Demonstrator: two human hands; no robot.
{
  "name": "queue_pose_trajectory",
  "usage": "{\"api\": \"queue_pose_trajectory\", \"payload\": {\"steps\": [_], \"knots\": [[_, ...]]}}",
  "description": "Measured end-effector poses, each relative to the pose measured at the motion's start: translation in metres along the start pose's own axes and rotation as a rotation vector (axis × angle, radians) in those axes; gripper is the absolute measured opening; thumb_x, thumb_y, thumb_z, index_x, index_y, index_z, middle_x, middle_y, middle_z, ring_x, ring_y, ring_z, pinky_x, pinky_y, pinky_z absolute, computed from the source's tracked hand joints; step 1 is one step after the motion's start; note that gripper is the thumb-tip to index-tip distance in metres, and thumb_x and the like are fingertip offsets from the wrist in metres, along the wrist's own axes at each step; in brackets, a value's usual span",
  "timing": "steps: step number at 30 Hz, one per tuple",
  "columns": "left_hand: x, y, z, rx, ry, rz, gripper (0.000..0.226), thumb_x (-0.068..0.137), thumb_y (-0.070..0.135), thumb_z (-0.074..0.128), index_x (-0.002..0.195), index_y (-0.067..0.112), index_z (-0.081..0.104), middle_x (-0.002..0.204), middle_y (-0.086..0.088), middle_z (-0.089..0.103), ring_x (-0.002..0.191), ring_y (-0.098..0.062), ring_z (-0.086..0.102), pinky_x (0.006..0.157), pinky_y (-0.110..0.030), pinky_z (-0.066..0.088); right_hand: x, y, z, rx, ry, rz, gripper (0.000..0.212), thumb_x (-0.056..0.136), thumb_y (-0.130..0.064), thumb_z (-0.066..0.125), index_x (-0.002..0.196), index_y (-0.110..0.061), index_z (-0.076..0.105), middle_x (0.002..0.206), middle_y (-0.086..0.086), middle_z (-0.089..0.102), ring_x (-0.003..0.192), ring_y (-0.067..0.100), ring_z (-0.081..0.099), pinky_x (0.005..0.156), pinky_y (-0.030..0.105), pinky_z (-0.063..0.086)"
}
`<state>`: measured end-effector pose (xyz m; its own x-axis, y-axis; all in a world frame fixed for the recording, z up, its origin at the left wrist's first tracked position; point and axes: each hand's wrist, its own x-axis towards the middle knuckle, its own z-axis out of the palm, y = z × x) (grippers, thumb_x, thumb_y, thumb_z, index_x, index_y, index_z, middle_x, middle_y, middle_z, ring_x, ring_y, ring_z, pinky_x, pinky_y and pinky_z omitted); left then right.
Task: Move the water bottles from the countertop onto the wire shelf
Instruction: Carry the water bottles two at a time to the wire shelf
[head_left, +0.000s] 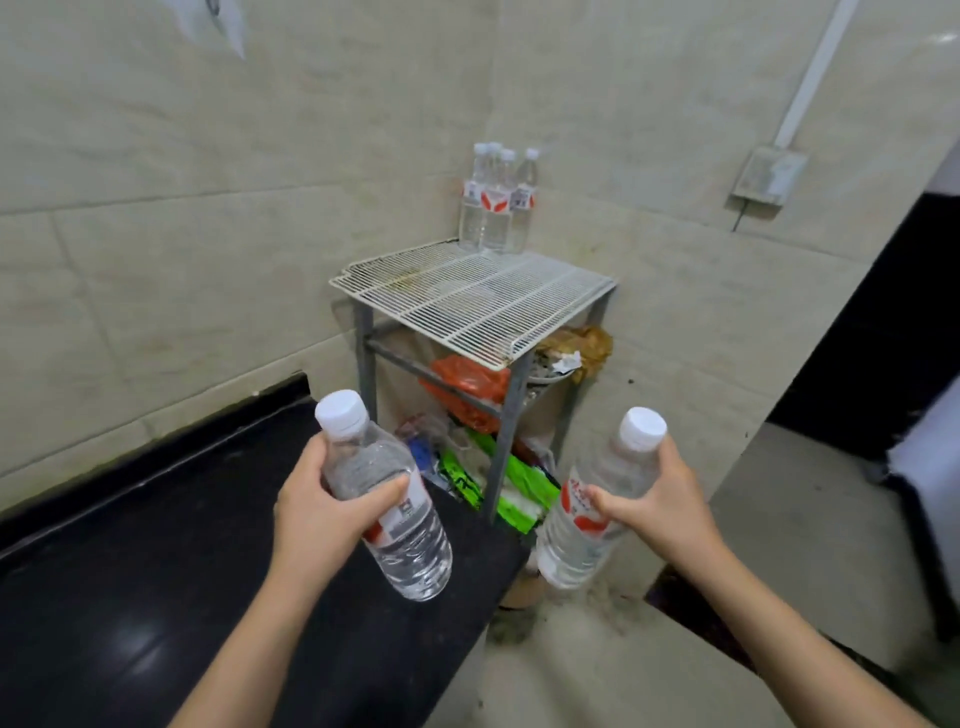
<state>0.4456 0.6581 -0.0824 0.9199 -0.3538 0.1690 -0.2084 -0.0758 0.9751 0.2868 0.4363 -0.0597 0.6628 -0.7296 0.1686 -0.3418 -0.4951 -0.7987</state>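
My left hand (317, 512) grips a clear water bottle (410, 551) with a white cap, tilted, above the right end of the black countertop (156, 571). My right hand (662, 506) grips a second clear water bottle (574, 540) with a red and white label, held in the air past the counter's end. Ahead stands the white wire shelf (467, 301) on grey metal legs. Several water bottles (496, 208) stand upright together at the shelf's back corner against the tiled wall.
Under the wire shelf lie an orange plastic bag (467, 384), green packets (524, 486) and other clutter. Tiled walls close the corner behind the shelf. A wall box (769, 176) hangs at the right. A dark doorway (883, 332) opens at the right.
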Motion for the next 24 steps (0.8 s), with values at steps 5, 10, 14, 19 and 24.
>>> {"api": "queue_pose_trajectory", "payload": {"steps": [5,10,14,19,24], "knots": [[0.049,0.023,0.068,-0.012,-0.09,0.058,0.045,0.045,0.031,0.077,0.087,0.034,0.06,0.086,0.01,0.071,0.081,-0.003,0.067,0.076,-0.03,0.053,0.078,0.013,-0.035,0.054,0.047,-0.057,0.054,0.064,-0.007,0.079,0.102,-0.024,0.045,0.098,-0.001,0.059,0.093,0.02,0.058,0.085,0.034,0.046],[0.086,0.046,0.149,-0.061,-0.067,0.116,0.044,0.046,0.027,0.077,0.087,0.028,0.061,0.091,0.003,0.07,0.086,-0.014,0.067,0.081,-0.037,0.054,0.154,0.039,-0.073,0.088,0.06,-0.131,0.054,0.063,-0.007,0.079,0.1,-0.027,0.044,0.096,-0.001,0.06,0.089,0.018,0.058,0.085,0.035,0.047],[0.116,0.065,0.218,-0.143,0.011,0.138,0.047,0.048,0.024,0.079,0.09,0.029,0.06,0.093,0.002,0.07,0.087,-0.016,0.068,0.079,-0.036,0.054,0.219,0.076,-0.102,0.147,0.027,-0.14,0.054,0.062,-0.006,0.079,0.098,-0.028,0.046,0.097,0.001,0.062,0.091,0.023,0.062,0.089,0.045,0.05],[0.161,0.091,0.285,-0.229,0.09,0.145,0.048,0.056,0.013,0.08,0.097,0.028,0.058,0.103,-0.006,0.068,0.096,-0.024,0.066,0.079,-0.035,0.053,0.294,0.107,-0.133,0.159,-0.002,-0.146,0.045,0.056,-0.02,0.079,0.083,-0.039,0.048,0.094,-0.001,0.066,0.09,0.024,0.065,0.086,0.049,0.052],[0.212,0.108,0.313,-0.197,0.181,0.162,0.056,0.062,0.017,0.08,0.112,0.02,0.055,0.107,-0.011,0.066,0.097,-0.027,0.065,0.087,-0.046,0.052,0.355,0.112,-0.147,0.158,-0.056,-0.223,0.051,0.054,-0.025,0.079,0.093,-0.036,0.048,0.086,-0.013,0.063,0.088,0.021,0.065,0.083,0.048,0.053]]}}
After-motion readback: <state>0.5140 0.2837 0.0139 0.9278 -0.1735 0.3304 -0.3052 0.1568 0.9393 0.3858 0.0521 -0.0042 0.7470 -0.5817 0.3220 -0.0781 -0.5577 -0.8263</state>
